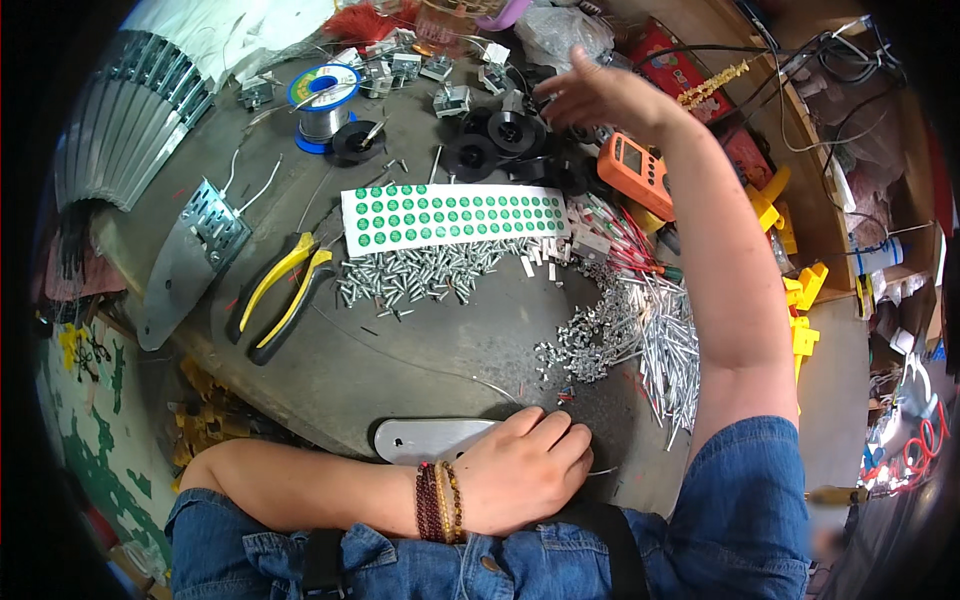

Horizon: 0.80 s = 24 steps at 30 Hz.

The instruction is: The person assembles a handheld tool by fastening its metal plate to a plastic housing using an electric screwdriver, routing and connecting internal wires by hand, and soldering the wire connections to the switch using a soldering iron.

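At the table's near edge, my left hand [528, 466] is closed over a flat grey metal plate [432, 436] with a rounded end and a small hole. The plate's other end is hidden under the hand, and a thin wire tip sticks out beyond the fingers. My right arm stretches far forward. Its hand [600, 95] has the fingers apart, thumb raised, with nothing seen in it. Below and left of that hand lie black plastic rings [511, 131] and a white-metal bracket part [452, 100]. An orange meter [637, 174] sits beside the right wrist.
A white sheet of green round stickers [455, 213] lies behind a heap of screws [415, 275]. Yellow-black pliers [278, 297], a solder spool [325, 105] and a plate with wires [203, 250] are at left. Metal pins [668, 345] and small fittings [590, 330] spread right; stacked metal plates [135, 125] stand far left.
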Motion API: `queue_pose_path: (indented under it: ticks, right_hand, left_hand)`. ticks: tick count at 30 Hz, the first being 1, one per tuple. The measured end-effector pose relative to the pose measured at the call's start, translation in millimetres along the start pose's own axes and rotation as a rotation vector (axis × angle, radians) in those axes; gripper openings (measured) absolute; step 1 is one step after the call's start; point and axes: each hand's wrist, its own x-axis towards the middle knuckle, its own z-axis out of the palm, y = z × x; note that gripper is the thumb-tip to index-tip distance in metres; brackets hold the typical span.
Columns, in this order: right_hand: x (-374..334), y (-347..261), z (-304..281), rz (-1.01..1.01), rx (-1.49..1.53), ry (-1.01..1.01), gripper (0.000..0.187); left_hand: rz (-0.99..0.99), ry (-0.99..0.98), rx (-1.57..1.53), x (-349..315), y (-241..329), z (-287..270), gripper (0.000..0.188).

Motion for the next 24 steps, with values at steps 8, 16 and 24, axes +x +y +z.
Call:
queue_pose_path:
  ticks: [8,16,24]
  right_hand:
    - [-74,22,-63,-0.080,-0.309,0.563,0.038]
    - [-234,33,53,0.336,-0.587,-0.104,0.028]
    - [-202,186,24,0.127,-1.033,0.740,0.035]
  left_hand:
    - [0.031,-0.033,-0.014,4,2,-1,0.032]
    - [-0.013,-0.040,0.033,2,-2,-1,0.035]
    - [-0.055,-0.084,-0.033,12,9,-8,0.068]
